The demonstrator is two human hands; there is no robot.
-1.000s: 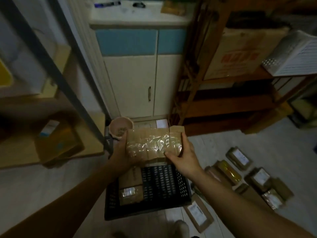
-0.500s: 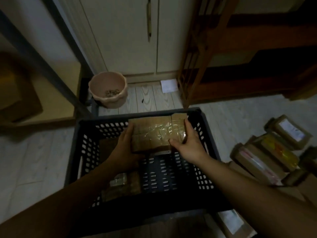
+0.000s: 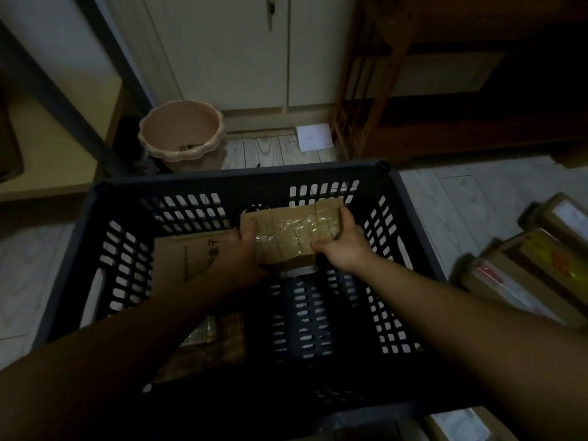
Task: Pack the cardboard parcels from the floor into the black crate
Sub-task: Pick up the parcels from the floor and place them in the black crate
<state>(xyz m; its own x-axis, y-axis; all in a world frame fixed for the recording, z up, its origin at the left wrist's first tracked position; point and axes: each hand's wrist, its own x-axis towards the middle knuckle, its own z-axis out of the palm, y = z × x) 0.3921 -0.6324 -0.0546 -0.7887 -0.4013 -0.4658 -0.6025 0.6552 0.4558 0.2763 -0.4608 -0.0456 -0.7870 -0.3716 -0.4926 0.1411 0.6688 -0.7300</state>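
Left grip: your left grip [image 3: 245, 249] holds the left end of the taped parcel [image 3: 286, 233], with the thumb lying on its top face. The other fingers are hidden beneath it.
Right grip: your right grip [image 3: 342, 246] clasps the right end of the same parcel, fingers curled over its far corner and thumb pressed at the near edge.
Taped parcel: a brown cardboard block wrapped in shiny clear tape. It sits inside the black crate [image 3: 238, 178], just above the middle of the frame and near the far wall. Whether it rests on the crate bottom cannot be told.
Crate contents: a flat cardboard parcel [image 3: 187, 256] with dark print lies left of centre, partly under your left forearm. Another taped parcel [image 3: 222, 338] lies below it in deep shadow.
Floor parcels: several labelled parcels [image 3: 515, 281] lie stacked together on the floor [image 3: 445, 198] at the right edge of the frame, outside the crate. One more [image 3: 461, 424] shows at the lower right.
Surroundings: a pink pot [image 3: 183, 135] stands beyond the crate's far left corner. A white paper [image 3: 313, 136] lies beside the wooden rack [image 3: 356, 90] at the upper right. Pale cabinet doors [image 3: 222, 52] fill the top centre.
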